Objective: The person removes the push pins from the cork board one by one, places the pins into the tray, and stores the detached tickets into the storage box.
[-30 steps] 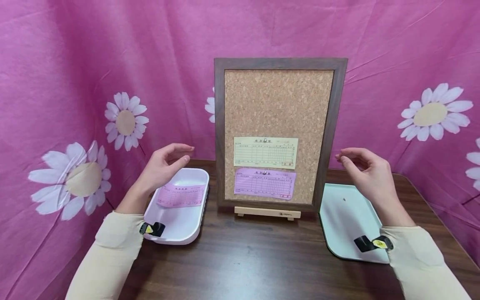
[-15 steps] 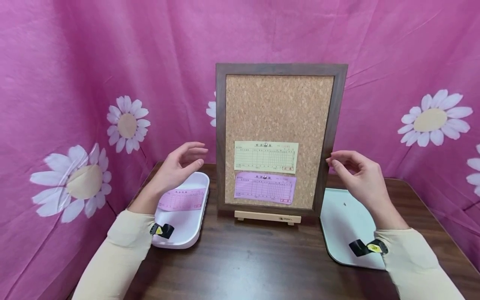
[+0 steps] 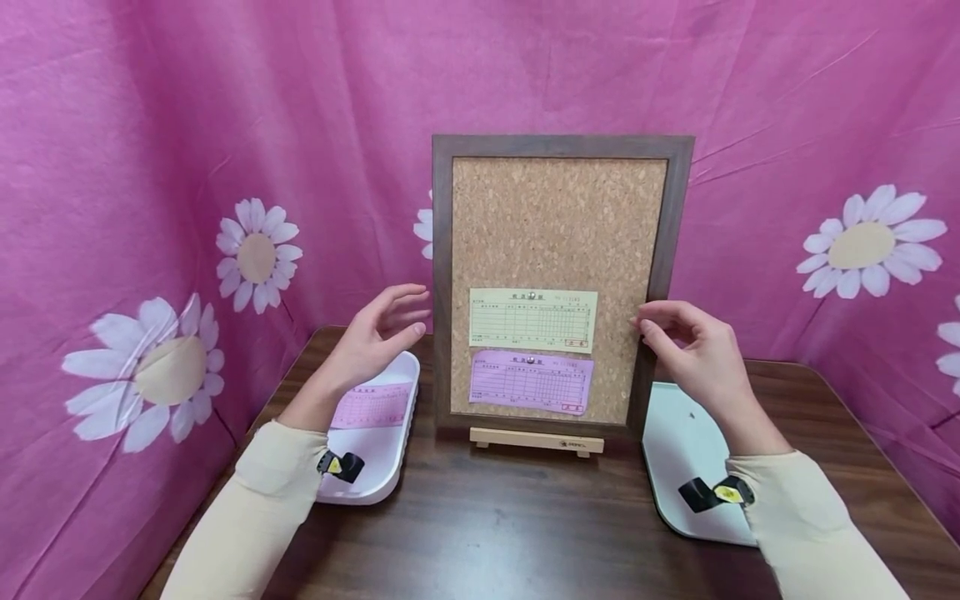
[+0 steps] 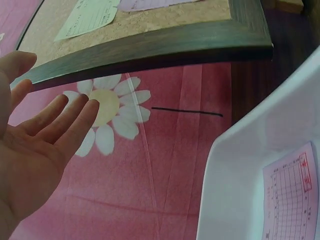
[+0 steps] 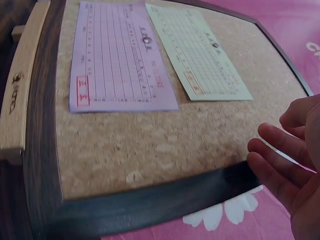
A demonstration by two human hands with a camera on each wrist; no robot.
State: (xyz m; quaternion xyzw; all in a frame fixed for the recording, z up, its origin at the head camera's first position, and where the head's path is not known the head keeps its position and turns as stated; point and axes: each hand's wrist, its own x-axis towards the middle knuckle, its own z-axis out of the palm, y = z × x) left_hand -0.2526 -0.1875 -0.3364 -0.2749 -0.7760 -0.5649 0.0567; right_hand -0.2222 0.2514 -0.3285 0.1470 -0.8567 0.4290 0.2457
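A cork board [image 3: 558, 225] in a dark wood frame stands upright. A pale yellow-green printed slip [image 3: 525, 325] is fixed low on it by a round silvery pin [image 3: 531, 295]. Below that slip, another pin [image 3: 530, 361] holds a purple slip [image 3: 517, 387]. My left hand [image 3: 375, 337] is raised beside the board's left edge, its fingers extended and holding nothing. My right hand [image 3: 697, 342] is at the right edge, fingertips overlapping the frame in the head view. The right wrist view shows these fingers [image 5: 280, 145] loosely bent, with nothing visible between them.
A white tray [image 3: 386, 492] with a pink slip [image 3: 371, 408] inside stands left of the board. On the right lies a pale green tray [image 3: 697, 467] bearing a tiny dark item [image 3: 692, 415]. A light wooden stand [image 3: 536, 439] supports the board. Pink flowered cloth [image 3: 300, 100] hangs behind.
Both hands have moved inward toward the board. The right hand has travelled left from beside the frame to overlap its edge; the head view has tilted slightly upward.
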